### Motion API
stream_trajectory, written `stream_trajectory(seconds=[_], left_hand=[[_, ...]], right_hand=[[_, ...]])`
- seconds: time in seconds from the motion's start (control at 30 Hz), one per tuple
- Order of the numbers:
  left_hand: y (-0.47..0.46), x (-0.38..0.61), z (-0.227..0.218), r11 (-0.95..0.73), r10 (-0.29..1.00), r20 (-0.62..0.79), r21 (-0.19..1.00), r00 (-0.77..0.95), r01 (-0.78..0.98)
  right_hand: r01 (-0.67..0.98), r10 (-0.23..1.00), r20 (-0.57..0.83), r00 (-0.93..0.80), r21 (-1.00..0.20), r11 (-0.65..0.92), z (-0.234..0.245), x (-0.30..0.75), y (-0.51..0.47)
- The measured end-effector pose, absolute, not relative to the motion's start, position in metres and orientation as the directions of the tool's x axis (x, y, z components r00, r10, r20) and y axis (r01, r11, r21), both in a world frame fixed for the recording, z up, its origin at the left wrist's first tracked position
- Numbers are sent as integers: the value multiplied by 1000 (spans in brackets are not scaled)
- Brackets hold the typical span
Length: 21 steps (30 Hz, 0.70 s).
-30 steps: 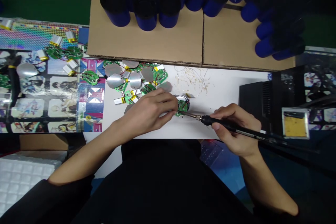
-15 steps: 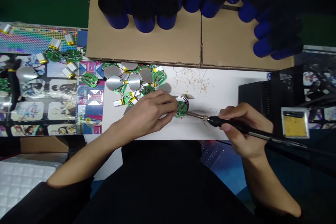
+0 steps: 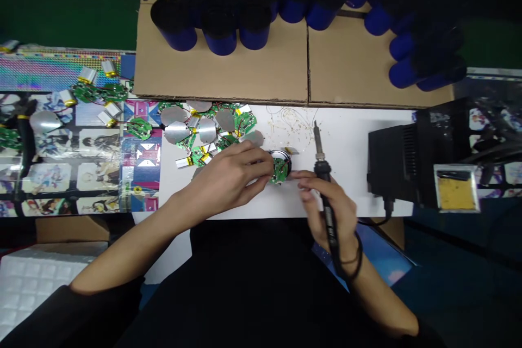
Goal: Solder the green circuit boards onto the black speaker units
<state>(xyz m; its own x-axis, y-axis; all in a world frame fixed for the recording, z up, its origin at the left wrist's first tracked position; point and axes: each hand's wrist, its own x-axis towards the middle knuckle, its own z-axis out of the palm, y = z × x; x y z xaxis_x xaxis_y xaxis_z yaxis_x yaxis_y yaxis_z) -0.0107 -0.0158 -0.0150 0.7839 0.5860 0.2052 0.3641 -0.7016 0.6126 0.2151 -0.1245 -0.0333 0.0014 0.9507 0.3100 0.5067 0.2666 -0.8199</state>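
My left hand (image 3: 240, 176) is closed, its fingertips gripping the left edge of a round green circuit board (image 3: 279, 170). Around the board's top show dark wires and a white and black round part, partly hidden. My right hand (image 3: 330, 201) holds a soldering iron (image 3: 325, 174) against the palm, its metal tip pointing up and away from the board. The thumb and index finger of that hand reach toward the board's right edge; whether they touch it I cannot tell. A small battery with a yellow end (image 3: 290, 150) lies just behind the board.
Several circuit boards with metal discs (image 3: 207, 130) and batteries are heaped left of the board. Wire scraps (image 3: 293, 125) litter the white surface behind. Blue cylinders (image 3: 220, 38) stand on cardboard (image 3: 261, 76). At right are a black box (image 3: 391, 160) and a yellow sponge tray (image 3: 457, 189).
My right hand has moved left toward the board. The soldering iron has swung from lying level with its tip at the board to pointing upward, clear of it. My left hand stays put.
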Motion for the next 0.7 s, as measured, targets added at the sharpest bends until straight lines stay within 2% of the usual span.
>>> stream_trajectory(seconds=[0.07, 0.13, 0.23, 0.4, 0.6, 0.7], left_hand=[[-15, -11, -15, -708, 577, 211, 610, 789, 355], [-14, -12, -15, -719, 564, 220, 604, 796, 343], [-14, -13, -17, -763, 537, 249, 551, 806, 338], [-13, -11, -20, -865, 466, 352, 373, 812, 335], [-8, -5, -11, -892, 426, 295, 296, 855, 342], [-6, -3, -6, -899, 412, 257, 269, 874, 344]], right_hand=[[591, 939, 341, -42, -749, 299, -42, 207, -122], [610, 931, 364, -30, -731, 305, -47, 201, -119], [570, 936, 352, 3, -769, 287, -51, 200, -113], [491, 956, 288, -46, -827, 273, -48, 213, -102], [487, 959, 273, -80, -829, 276, -39, 220, -97], [480, 953, 303, 8, -837, 262, -31, 223, -106]])
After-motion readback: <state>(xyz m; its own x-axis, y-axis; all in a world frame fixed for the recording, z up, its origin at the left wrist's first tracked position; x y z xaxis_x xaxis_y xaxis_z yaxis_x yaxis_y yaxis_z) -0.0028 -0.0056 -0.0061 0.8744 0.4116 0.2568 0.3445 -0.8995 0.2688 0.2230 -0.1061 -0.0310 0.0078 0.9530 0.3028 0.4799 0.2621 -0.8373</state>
